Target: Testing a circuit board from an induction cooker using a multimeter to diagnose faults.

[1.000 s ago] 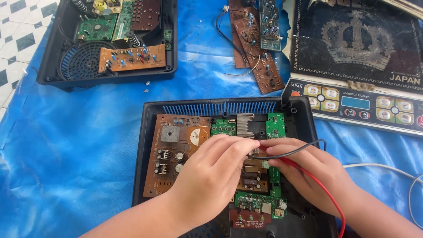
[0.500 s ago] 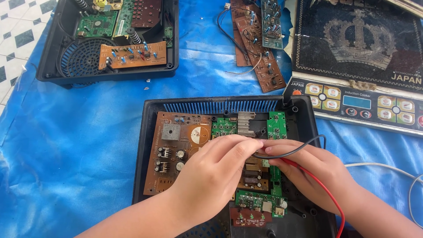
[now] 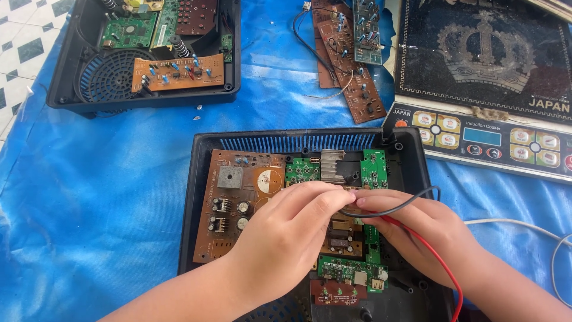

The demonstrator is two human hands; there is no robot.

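Observation:
An open black plastic appliance casing [image 3: 196, 179] lies in front of me with a brown circuit board [image 3: 229, 197] and small green boards [image 3: 374, 170] inside. My left hand [image 3: 292, 229] rests over the middle of the boards, fingers curled and meeting the fingertips of my right hand [image 3: 417, 229]. The right hand pinches a black wire [image 3: 411, 206], and a red wire [image 3: 441, 262] runs across its back. What the left fingertips grip is hidden. A finned metal heat sink [image 3: 332, 164] sits just beyond the fingertips.
A second open black casing [image 3: 71, 89] with a round fan grille and loose boards sits at the far left. Several loose brown and green boards [image 3: 351, 53] lie at the top centre. A glass cooktop panel [image 3: 488, 71] with a button strip is at right. A blue tarp [image 3: 89, 209] covers the floor.
Both hands have stayed over the boards with only slight finger movement. The view has shifted a little.

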